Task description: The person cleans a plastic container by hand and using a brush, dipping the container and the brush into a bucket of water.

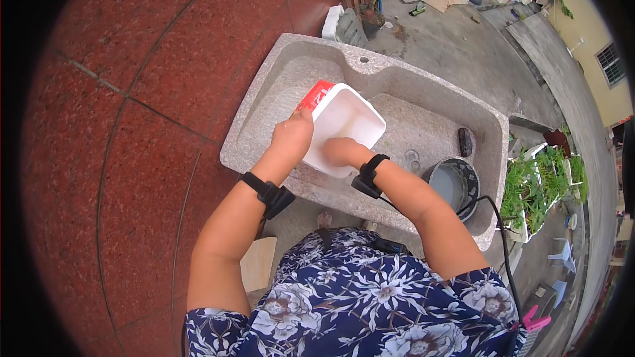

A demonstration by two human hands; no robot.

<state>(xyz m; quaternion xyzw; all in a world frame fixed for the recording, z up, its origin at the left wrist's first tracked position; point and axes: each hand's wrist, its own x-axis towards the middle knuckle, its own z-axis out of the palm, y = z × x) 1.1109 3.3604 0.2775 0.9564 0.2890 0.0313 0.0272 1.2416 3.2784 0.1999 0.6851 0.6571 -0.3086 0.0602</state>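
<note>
A white plastic tub with a red printed label on its outer side is tilted over a speckled stone sink. My left hand grips its left rim, thumb near the label. My right hand reaches inside, against the inner wall, its fingers curled and partly blurred; whether it holds anything I cannot tell. A brownish streak shows on the tub's inner surface. To the right in the basin stands a dark bucket with greyish water, partly behind my right forearm.
A dark oblong object lies by the basin's right wall, near the drain. Red stone wall tiles rise close on the left. Planters of green plants stand beyond the right end. A black cable runs beside my right arm.
</note>
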